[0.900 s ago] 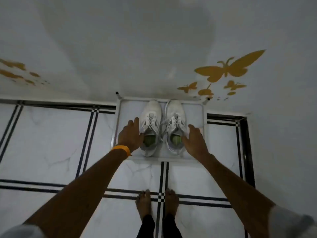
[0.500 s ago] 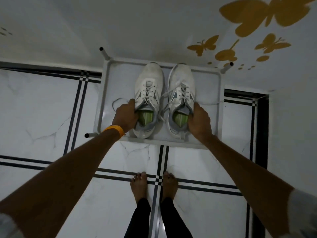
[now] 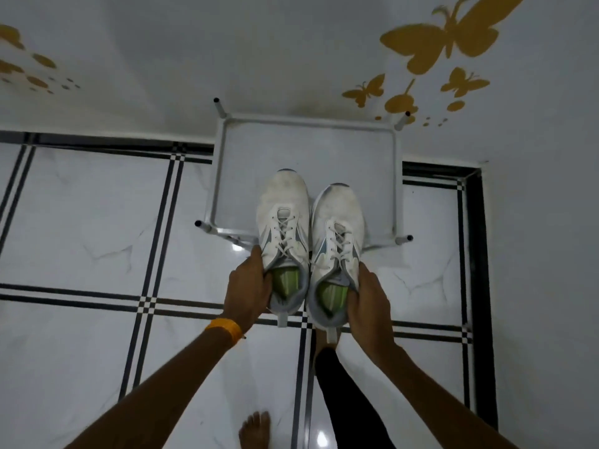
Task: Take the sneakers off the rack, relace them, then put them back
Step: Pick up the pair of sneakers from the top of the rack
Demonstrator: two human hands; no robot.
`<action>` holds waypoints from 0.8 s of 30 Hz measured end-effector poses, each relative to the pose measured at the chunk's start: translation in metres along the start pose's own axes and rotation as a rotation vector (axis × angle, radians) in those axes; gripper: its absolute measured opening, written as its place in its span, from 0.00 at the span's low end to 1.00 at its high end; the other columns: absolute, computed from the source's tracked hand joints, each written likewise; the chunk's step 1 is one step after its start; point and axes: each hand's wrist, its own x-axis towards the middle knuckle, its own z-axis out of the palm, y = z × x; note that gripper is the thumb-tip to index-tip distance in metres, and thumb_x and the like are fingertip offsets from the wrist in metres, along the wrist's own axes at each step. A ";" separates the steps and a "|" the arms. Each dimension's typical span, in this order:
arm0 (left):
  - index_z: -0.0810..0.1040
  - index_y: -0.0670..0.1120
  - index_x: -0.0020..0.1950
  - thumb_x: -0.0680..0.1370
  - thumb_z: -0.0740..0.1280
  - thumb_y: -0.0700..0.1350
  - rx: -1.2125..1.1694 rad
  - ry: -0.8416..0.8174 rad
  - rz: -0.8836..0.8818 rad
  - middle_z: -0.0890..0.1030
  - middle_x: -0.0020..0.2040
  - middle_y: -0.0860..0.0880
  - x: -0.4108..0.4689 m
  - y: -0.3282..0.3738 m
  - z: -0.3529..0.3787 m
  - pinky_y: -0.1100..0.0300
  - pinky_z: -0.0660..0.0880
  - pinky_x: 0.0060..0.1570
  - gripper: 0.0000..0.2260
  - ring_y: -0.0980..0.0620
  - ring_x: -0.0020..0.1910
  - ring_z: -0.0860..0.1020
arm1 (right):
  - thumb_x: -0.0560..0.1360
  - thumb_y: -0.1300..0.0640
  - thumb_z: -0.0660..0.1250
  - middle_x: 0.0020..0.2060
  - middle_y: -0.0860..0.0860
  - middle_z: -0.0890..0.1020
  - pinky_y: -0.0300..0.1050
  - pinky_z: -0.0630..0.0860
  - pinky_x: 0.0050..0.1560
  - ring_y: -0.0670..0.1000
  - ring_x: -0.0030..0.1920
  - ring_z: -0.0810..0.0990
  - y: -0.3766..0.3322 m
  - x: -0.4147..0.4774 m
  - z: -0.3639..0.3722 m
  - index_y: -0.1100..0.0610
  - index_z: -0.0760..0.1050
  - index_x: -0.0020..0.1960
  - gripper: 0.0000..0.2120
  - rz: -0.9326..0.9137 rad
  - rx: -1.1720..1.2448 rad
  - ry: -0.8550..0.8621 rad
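Note:
Two white sneakers with green insoles hang side by side in the air in front of me, toes pointing at the wall. My left hand, with an orange wristband, grips the left sneaker at its collar. My right hand grips the right sneaker the same way. Both are laced, and both have left the white rack, whose top shelf lies bare behind them against the wall.
The floor is white marble tile with black stripe borders. A white wall with yellow butterfly stickers rises behind the rack, and another wall closes the right side. My bare foot and dark trouser leg stand below.
Both hands closed on the sneakers' collars, lifted the pair off the rack's shelf and drew it back toward me. The shelf is now bare.

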 end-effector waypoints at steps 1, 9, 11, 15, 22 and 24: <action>0.69 0.41 0.66 0.79 0.63 0.41 -0.025 0.000 -0.002 0.82 0.52 0.42 -0.015 -0.009 0.004 0.55 0.75 0.47 0.16 0.41 0.48 0.81 | 0.80 0.61 0.58 0.56 0.54 0.77 0.45 0.76 0.54 0.52 0.53 0.78 0.006 -0.016 0.006 0.57 0.65 0.72 0.20 -0.007 0.005 0.009; 0.70 0.41 0.61 0.79 0.63 0.43 -0.038 -0.071 0.047 0.82 0.49 0.42 -0.120 -0.102 0.055 0.52 0.80 0.45 0.11 0.43 0.45 0.82 | 0.81 0.61 0.58 0.61 0.55 0.77 0.39 0.73 0.57 0.52 0.59 0.77 0.080 -0.136 0.082 0.59 0.66 0.72 0.19 -0.022 0.015 0.045; 0.70 0.41 0.60 0.80 0.62 0.43 -0.030 -0.080 0.051 0.82 0.49 0.41 -0.127 -0.126 0.077 0.53 0.78 0.46 0.11 0.43 0.46 0.82 | 0.81 0.61 0.59 0.61 0.55 0.78 0.36 0.73 0.57 0.52 0.59 0.78 0.104 -0.145 0.107 0.59 0.66 0.72 0.19 -0.008 0.007 0.029; 0.69 0.40 0.63 0.80 0.61 0.45 0.005 -0.107 0.036 0.82 0.53 0.40 -0.122 -0.183 0.142 0.49 0.78 0.51 0.14 0.40 0.49 0.81 | 0.81 0.60 0.59 0.61 0.57 0.78 0.36 0.72 0.57 0.54 0.59 0.78 0.161 -0.132 0.161 0.60 0.67 0.71 0.18 -0.021 -0.050 0.013; 0.70 0.38 0.63 0.80 0.62 0.45 0.045 -0.134 0.038 0.82 0.53 0.37 -0.084 -0.268 0.266 0.48 0.77 0.51 0.15 0.38 0.50 0.81 | 0.80 0.61 0.59 0.61 0.60 0.77 0.49 0.77 0.59 0.58 0.59 0.78 0.271 -0.082 0.260 0.62 0.66 0.71 0.19 -0.057 -0.140 -0.037; 0.71 0.38 0.62 0.80 0.62 0.45 0.036 -0.124 0.058 0.82 0.53 0.38 -0.069 -0.288 0.293 0.49 0.77 0.52 0.14 0.38 0.50 0.81 | 0.80 0.61 0.58 0.61 0.59 0.77 0.44 0.73 0.56 0.58 0.58 0.77 0.296 -0.065 0.282 0.62 0.66 0.70 0.19 -0.046 -0.156 -0.048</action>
